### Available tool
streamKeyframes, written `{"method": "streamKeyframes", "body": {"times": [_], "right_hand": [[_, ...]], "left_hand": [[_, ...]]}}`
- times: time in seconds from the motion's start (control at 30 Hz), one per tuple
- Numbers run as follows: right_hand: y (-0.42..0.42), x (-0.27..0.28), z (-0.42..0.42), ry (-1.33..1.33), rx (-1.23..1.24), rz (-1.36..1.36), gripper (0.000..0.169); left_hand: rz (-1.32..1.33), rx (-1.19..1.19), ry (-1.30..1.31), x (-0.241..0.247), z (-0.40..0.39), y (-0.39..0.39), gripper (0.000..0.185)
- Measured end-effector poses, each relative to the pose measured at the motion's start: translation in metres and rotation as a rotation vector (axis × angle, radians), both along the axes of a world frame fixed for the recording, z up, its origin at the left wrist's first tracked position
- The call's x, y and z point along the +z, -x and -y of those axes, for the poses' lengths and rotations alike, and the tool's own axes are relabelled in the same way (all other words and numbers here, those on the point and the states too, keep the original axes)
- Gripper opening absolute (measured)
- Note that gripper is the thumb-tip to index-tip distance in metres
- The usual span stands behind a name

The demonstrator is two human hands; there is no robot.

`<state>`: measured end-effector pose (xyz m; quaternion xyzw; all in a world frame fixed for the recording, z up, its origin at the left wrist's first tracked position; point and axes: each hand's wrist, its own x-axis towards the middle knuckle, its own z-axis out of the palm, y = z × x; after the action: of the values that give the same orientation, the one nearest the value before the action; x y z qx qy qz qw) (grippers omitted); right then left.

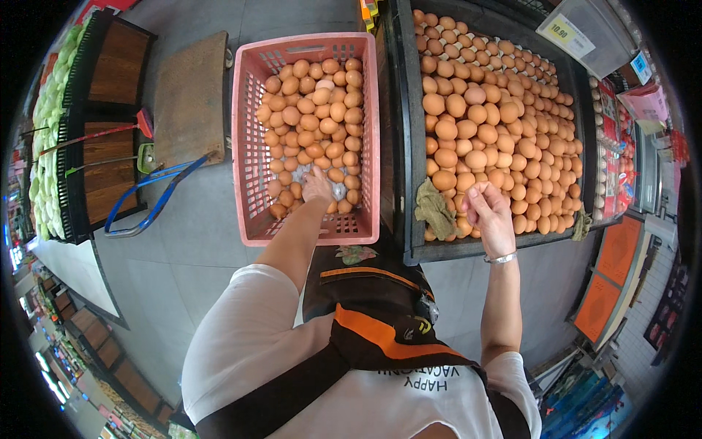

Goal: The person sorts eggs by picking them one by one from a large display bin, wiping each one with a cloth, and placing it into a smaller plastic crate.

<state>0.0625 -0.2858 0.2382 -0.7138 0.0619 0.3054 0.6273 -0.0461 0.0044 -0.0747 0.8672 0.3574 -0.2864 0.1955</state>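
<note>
Inside a pink plastic crate (pixel 306 39) of brown eggs (pixel 307 120), my left hand (pixel 318 187) reaches down near the front end. Its fingers are among the eggs beside pale, crumpled wrapping (pixel 338 192); whether they grip an egg is hidden. Over the front of a dark display bin (pixel 408 164) heaped with brown eggs (pixel 488 131), my right hand (pixel 488 211) is raised with its fingertips drawn together. No object shows between them. A greenish-brown cloth (pixel 434 209) lies on the bin's front left corner, just left of my right hand.
Left of the crate, a flat platform trolley (pixel 189 99) with a blue handle (pixel 159 192) rests on the grey floor. A red-headed tool (pixel 144 123) leans by a vegetable stand (pixel 118 60). A clear price-sign box (pixel 587 35) overhangs the bin's back right; another cloth (pixel 582 226) hangs at its right corner.
</note>
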Motion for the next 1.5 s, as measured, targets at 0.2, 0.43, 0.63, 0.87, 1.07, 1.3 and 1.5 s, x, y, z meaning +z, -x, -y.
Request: {"method": "streamKeyframes", "body": {"times": [0.2,0.43,0.63,0.87,1.07,1.3,1.5], "right_hand": [[-0.013,-0.011,-0.022,-0.071,0.104,-0.033,0.018],[-0.026,-0.038,-0.06,-0.099,0.355,-0.085,0.011],[-0.027,-0.031,-0.092,-0.051,0.68,0.777,0.057],[-0.082,-0.006,-0.045,-0.348,0.624,0.372,0.061],[-0.214,-0.035,-0.005,-0.284,0.187,0.154,0.046],[-0.424,-0.142,-0.005,0.77,0.034,0.639,0.049],[-0.456,-0.172,-0.013,1.014,0.079,0.566,0.054]], "left_hand": [[0.023,-0.078,-0.003,-0.002,-0.024,0.011,0.055],[0.159,0.871,1.392,0.125,-0.06,0.001,0.056],[0.196,0.679,2.172,0.238,-0.014,-0.03,0.065],[0.208,0.496,2.303,0.284,0.055,-0.108,0.063],[0.38,0.582,2.081,0.279,0.101,-0.173,0.051],[0.664,0.822,1.994,0.265,0.118,-0.16,0.045],[0.848,0.763,1.765,0.275,0.115,-0.14,0.064]]}}
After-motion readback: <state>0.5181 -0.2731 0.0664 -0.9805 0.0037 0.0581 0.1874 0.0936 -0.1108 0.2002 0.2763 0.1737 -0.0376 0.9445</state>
